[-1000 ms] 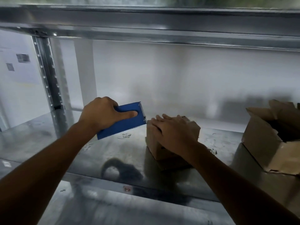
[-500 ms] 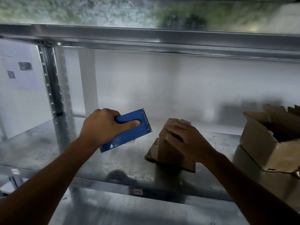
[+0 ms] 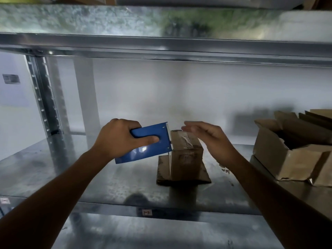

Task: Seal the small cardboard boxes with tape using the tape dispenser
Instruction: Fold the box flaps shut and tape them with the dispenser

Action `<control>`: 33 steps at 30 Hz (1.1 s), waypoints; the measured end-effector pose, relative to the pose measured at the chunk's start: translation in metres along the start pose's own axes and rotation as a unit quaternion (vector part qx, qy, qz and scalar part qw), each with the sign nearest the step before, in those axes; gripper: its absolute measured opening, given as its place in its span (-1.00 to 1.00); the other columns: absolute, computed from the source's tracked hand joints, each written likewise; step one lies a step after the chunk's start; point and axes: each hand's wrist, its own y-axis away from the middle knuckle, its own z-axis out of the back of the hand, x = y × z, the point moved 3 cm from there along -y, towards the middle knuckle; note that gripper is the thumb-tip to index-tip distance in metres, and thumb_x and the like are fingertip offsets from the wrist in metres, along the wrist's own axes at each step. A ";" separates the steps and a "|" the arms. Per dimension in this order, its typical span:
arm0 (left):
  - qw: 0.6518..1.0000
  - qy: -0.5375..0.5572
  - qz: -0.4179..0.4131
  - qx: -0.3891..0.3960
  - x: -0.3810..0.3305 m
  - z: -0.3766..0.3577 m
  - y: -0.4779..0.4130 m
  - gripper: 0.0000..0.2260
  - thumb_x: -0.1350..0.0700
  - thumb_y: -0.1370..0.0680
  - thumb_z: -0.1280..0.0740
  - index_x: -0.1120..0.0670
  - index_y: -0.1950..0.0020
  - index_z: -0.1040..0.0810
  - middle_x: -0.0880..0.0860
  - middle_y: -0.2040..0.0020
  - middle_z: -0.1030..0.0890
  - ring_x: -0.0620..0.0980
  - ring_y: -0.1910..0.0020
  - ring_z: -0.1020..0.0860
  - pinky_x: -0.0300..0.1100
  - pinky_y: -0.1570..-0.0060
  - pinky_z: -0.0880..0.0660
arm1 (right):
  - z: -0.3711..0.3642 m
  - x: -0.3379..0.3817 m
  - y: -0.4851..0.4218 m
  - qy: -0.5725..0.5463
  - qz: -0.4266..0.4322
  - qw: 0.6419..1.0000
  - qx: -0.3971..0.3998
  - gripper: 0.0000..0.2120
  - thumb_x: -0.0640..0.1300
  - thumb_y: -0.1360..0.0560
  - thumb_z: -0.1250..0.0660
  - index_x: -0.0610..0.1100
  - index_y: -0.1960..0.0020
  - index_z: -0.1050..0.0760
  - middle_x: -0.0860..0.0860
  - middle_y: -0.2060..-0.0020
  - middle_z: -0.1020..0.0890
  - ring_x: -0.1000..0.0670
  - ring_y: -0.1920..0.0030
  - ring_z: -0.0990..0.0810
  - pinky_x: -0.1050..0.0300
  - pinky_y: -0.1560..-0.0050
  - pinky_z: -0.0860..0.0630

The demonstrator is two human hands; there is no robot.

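My L hand (image 3: 118,139) curls fingers round blue tape dispenser (image 3: 150,146), teeth beside small brown box (image 3: 186,160): upright, crinkled clear tape on top. R hand (image 3: 210,135) by its top, fingers straight, together.

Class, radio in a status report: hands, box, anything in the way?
Left hand grips dispenser beside box. Right hand open over box. Nothing in the way.
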 end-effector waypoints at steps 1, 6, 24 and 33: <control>1.000 0.019 -0.010 -0.001 -0.003 -0.001 0.000 -0.46 -0.58 -0.25 -0.34 -0.10 0.39 -0.53 -0.18 0.44 -0.55 -0.14 0.40 -0.54 -0.29 0.36 -0.35 | -0.002 0.007 0.000 -0.008 0.012 1.000 -0.028 -0.73 -0.07 -0.66 -0.26 -0.07 -0.31 -0.59 0.07 -0.13 -0.71 0.07 -0.22 -0.64 0.15 -0.29 -0.49; 0.994 0.072 -0.075 -0.015 -0.014 -0.003 -0.001 -0.47 -0.60 -0.26 -0.30 -0.14 0.30 -0.57 -0.21 0.37 -0.58 -0.12 0.39 -0.55 -0.38 0.38 -0.34 | -0.020 0.010 -0.002 -0.017 -0.056 0.998 0.021 -0.76 -0.10 -0.61 -0.36 -0.01 -0.26 -0.63 0.03 -0.09 -0.72 0.01 -0.13 -0.68 -0.04 -0.31 -0.55; 0.976 0.181 -0.121 0.007 -0.011 -0.011 0.005 -0.74 -0.22 -0.31 -0.51 -0.12 0.15 -0.61 -0.22 0.24 -0.64 -0.17 0.29 -0.60 -0.44 0.31 -0.43 | -0.019 0.008 -0.001 -0.029 -0.077 0.992 0.093 -0.68 0.09 -0.61 -0.32 0.20 -0.36 -0.53 0.15 -0.22 -0.64 0.11 -0.24 -0.60 -0.10 -0.40 -0.47; 0.964 0.214 -0.157 0.030 -0.015 -0.015 0.005 -0.67 -0.33 -0.31 -0.53 -0.15 0.13 -0.61 -0.22 0.25 -0.62 -0.21 0.32 -0.56 -0.46 0.30 -0.41 | -0.023 0.007 -0.004 -0.058 -0.084 0.989 0.110 -0.79 -0.22 -0.61 -0.34 -0.01 -0.17 -0.65 0.00 -0.05 -0.73 -0.01 -0.04 -0.70 -0.02 -0.25 -0.58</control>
